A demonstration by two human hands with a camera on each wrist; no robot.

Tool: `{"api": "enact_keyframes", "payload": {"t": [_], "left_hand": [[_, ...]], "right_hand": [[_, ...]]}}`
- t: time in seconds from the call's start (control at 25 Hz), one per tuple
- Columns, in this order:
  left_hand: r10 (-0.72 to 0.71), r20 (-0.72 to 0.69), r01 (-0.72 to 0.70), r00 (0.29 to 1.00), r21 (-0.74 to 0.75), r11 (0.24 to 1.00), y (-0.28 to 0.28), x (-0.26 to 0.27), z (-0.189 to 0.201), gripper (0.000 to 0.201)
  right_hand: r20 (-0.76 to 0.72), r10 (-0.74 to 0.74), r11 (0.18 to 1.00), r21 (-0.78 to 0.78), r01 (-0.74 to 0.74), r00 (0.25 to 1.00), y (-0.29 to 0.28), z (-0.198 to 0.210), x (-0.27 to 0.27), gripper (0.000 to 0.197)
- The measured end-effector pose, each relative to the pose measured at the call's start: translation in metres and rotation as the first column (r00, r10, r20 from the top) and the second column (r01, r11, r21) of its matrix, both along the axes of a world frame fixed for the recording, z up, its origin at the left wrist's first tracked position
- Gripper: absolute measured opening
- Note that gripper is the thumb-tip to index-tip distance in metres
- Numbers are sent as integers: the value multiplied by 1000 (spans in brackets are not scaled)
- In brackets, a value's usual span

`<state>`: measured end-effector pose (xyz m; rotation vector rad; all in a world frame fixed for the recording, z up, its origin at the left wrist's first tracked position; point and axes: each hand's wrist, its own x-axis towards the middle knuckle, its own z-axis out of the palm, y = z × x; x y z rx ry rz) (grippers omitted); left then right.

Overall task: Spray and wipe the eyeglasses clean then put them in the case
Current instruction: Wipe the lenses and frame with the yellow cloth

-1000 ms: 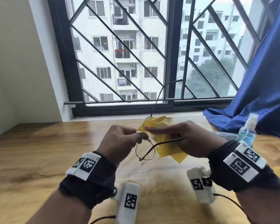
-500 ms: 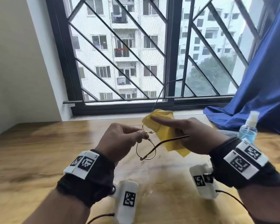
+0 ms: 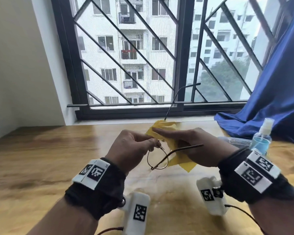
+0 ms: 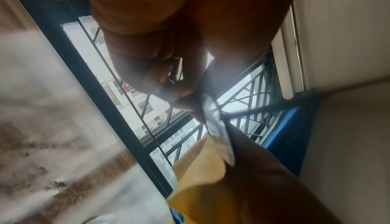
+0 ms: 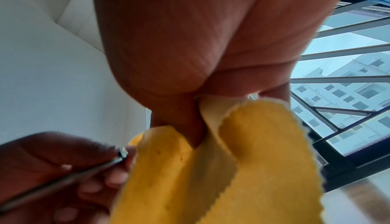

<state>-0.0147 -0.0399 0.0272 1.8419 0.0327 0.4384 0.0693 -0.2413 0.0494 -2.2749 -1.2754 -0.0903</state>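
Note:
Thin-rimmed round eyeglasses [image 3: 157, 159] hang in the air above the wooden table [image 3: 41, 158]. My left hand [image 3: 134, 150] pinches them near the bridge; the lens [image 4: 218, 127] shows edge-on in the left wrist view. My right hand [image 3: 190, 141] pinches a yellow cloth [image 3: 175, 150] around the far lens, index finger stretched along the top. That lens is hidden inside the cloth [image 5: 232, 169]. One temple arm [image 3: 182, 94] sticks up toward the window, the other [image 3: 185, 148] points right across my right hand. The left hand [image 5: 52, 169] holds the frame beside the cloth in the right wrist view.
A blue spray bottle [image 3: 261, 139] with a white nozzle stands at the right, beside a clear case [image 3: 234, 141] lying on the table. A blue curtain [image 3: 270, 99] drapes over the right rear corner. A barred window [image 3: 143, 56] runs along the back.
The cloth and my right index finger have shifted up and left over the far lens. The glasses have stayed in the left hand's pinch, almost unmoved.

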Motion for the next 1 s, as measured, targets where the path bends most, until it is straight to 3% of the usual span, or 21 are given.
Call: {"api": "enact_keyframes", "payload": {"t": [0.24,0.36,0.52,0.64,0.76,0.88,1.0], "left_hand": [[17,-9,-17,1000,-32,999,8,4,-2,15],[31,-5,-31,1000,-6,1000,4,4,-4,14],[35,-2,-35,999,-36,999,10,6,-3,13],[-11,14,11,1000,9,1000,1,3,-5,16],[31,38,-31,999,-7,999,1,5,-5,25],[-13,15,14,1000,-59,998,1,3,-3,15],[-14,7,14,1000,-12,1000,-4,3,-5,17]], "right_hand": [[73,-63,998,1,63,995,-4,1,8,75],[23,-6,1000,-6,6,1000,0,-2,4,78],[80,-89,996,-3,90,993,-4,-1,12,76],[7,-14,1000,-21,15,1000,1,-2,3,85],[-4,17,1000,-7,-17,1000,-1,1,7,80],[38,-50,999,-15,50,998,-7,3,10,79],[-48,34,999,-15,-35,998,-1,0,4,79]]}}
